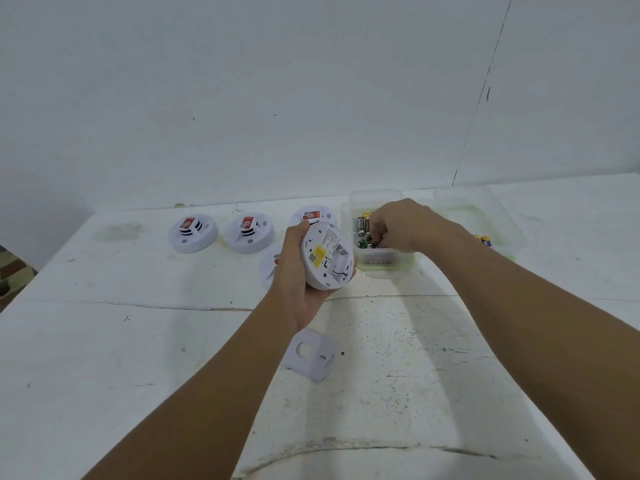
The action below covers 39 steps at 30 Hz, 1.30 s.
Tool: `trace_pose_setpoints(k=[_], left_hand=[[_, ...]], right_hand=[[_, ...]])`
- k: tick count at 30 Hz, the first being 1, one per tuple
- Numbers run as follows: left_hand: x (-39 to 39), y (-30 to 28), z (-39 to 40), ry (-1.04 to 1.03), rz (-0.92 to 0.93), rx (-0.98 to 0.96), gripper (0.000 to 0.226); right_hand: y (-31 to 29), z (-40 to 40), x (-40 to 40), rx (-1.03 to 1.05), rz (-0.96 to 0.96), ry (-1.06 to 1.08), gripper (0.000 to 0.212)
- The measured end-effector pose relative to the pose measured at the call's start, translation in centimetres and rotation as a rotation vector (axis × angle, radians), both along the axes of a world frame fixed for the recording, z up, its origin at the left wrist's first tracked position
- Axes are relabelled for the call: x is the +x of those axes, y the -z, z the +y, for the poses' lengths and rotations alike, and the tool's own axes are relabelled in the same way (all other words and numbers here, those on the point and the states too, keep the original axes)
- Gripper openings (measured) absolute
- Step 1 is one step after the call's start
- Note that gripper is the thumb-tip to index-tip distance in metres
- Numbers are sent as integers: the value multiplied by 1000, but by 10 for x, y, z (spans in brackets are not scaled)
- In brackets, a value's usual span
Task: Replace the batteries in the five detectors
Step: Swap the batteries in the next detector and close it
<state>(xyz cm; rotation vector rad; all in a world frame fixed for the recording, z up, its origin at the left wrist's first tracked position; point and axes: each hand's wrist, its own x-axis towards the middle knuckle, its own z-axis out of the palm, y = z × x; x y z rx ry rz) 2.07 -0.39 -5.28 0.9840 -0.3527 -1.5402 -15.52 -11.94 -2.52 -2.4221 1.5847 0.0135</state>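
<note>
Detector (pixel 327 258) sat back-up in left hand (pixel 294 275), fingers curled round its rim, above table (pixel 138 341). Right hand (pixel 401 225) reached into battery tub (pixel 375 230) at 2 o'clock, fingertips curled among batteries (pixel 362 223); pinch unclear. Loose cover plate (pixel 311 355) lay at 6 o'clock. Other detectors (pixel 193 233) at 10–12 o'clock, one partly hidden behind left hand.

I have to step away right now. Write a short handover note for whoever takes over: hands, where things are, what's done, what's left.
Left hand holds the open detector underside up, battery bay exposed.
Right hand reaches into the clear tub among loose batteries; whether its grip has one yet cannot be seen.
The removed cover lies on the table near you.
Four other detectors sit face up at the back, one partly hidden by the left hand; their battery state cannot be told.
Left: fit batteries, refit cover, continue with the rest.
</note>
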Motion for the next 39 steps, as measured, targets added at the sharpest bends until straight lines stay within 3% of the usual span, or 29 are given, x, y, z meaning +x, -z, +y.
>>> trace_pose_setpoints(k=[5,8,11,14,18,23,27,32,39], left_hand=[[4,-2,6,-14,12,7,44],[6,0,8,-20,25,6,46],[9,1,13,-26,33,-2,44],[15,3,20,-38,65,-13,47],[28,3,37,-67,90,-44,46],[48,12,64,-62,113,-20,56],[63,21,85,-49,193,-20,66],[72,32,101,31,196,-8,66],[76,36,100,73,184,5,56]], right_hand=[[-5,2,-2,-100,-87,23,17],[-5,11,-2,-175,-409,48,19],[-7,33,8,-214,-727,37,7],[-11,59,21,-209,-947,62,8],[-5,91,40,-115,-1024,-2,9],[29,114,55,263,-1097,15,17],[48,136,62,511,-1283,30,19],[69,158,77,424,-1350,81,5],[79,169,84,322,-1341,154,16]])
